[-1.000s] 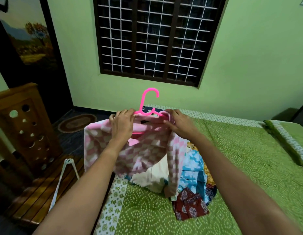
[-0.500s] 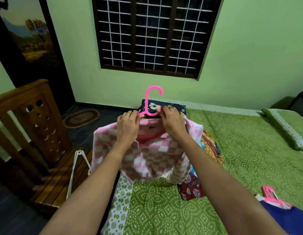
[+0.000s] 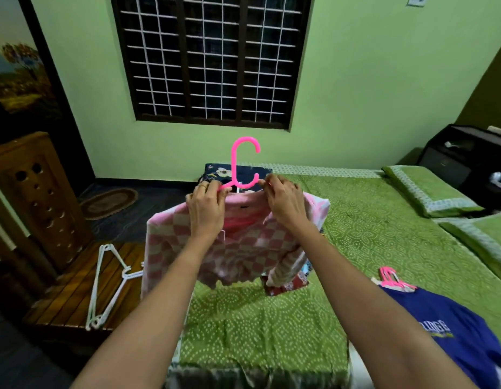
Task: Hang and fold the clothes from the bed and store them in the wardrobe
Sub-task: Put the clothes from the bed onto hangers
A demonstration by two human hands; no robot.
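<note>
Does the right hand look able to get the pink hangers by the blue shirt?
Probably not yet: the right hand pinches the checked garment at its hanger. Nothing stands between it and the pink hangers, so once freed, likely yes.

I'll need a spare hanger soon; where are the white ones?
In the head view, the white hangers lie at lower left on the slatted wooden platform, just left of the bed.

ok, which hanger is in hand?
The pink hanger carrying the pink checked top, gripped by left hand and right hand. The spare pink hangers lie by the blue T-shirt; the white hangers lie on the wooden slats.
</note>
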